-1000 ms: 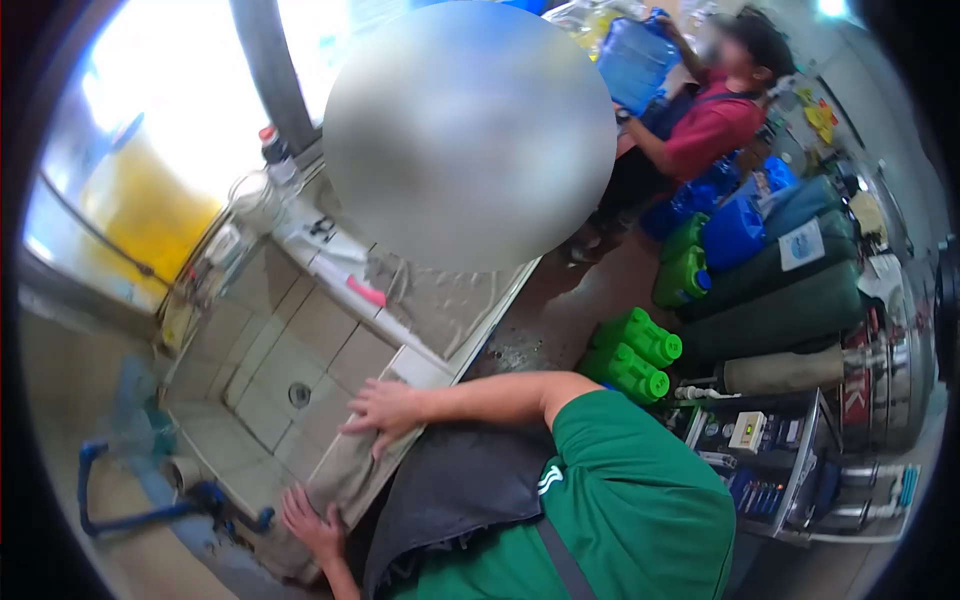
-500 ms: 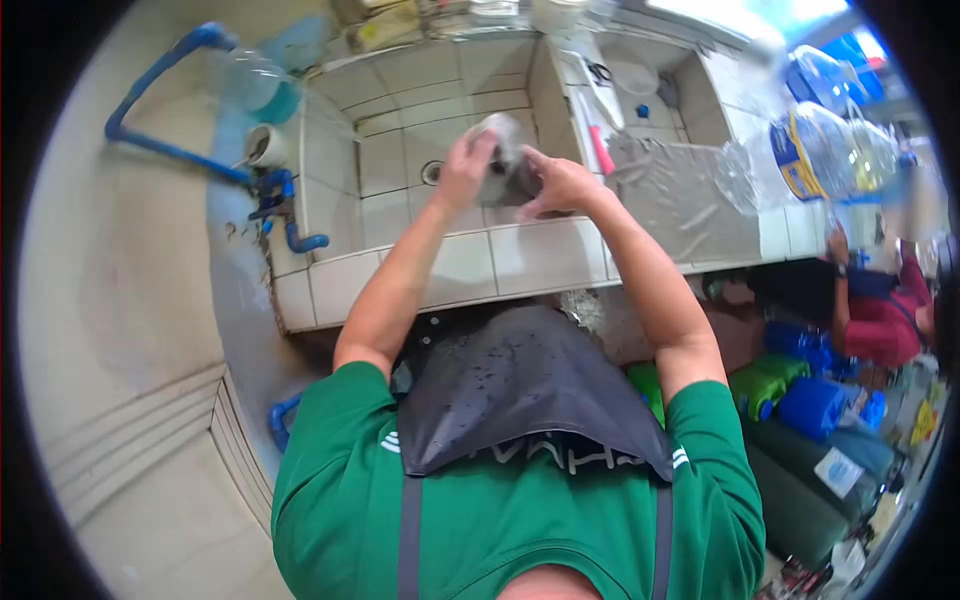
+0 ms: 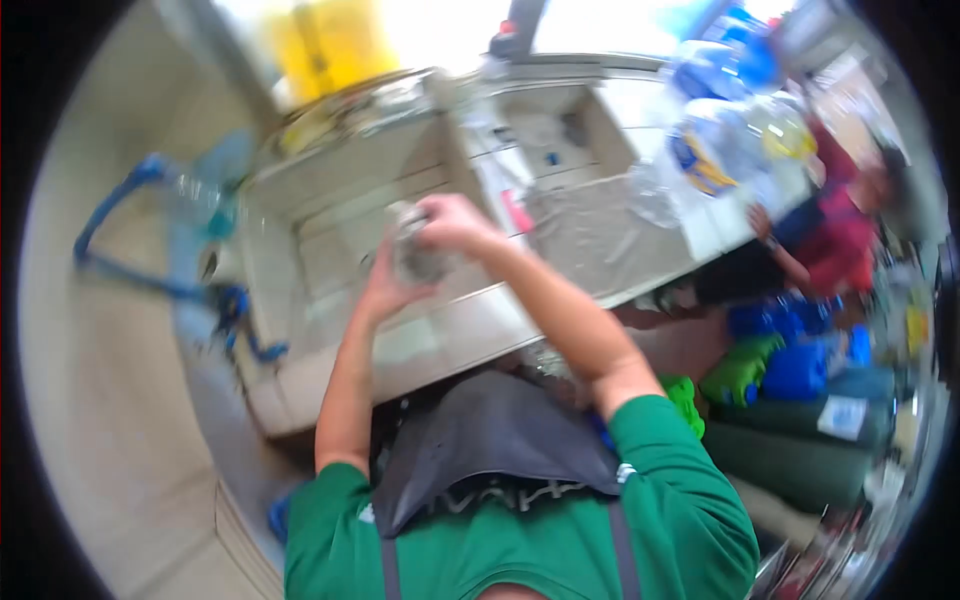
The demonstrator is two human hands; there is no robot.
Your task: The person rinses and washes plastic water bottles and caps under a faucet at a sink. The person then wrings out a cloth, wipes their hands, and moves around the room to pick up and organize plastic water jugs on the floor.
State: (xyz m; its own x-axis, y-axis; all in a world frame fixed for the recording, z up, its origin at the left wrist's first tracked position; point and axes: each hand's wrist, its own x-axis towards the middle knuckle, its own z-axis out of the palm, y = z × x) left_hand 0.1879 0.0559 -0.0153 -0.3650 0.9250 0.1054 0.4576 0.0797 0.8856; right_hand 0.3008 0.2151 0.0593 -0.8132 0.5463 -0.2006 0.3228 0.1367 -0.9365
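Note:
Both hands are over the front part of a white-tiled sink. Between them is a crumpled greyish-white wad, blurred; it looks like a wet cloth, though its kind is not certain. My left hand cups the wad from the left and below, fingers wrapped round its underside. My right hand is closed on the wad's upper right side. The fingertips against it are partly hidden.
Blue pipes run along the left wall. Right of the sink are a pink-handled tool, a grey sheet, a second basin and plastic bottles. A person in red stands at the right, near jugs.
My view has turned and tilted up, showing the window and a yellow container. The right hand has come over the wad's top; the left has moved beneath it. Both hands are nearer the front ledge.

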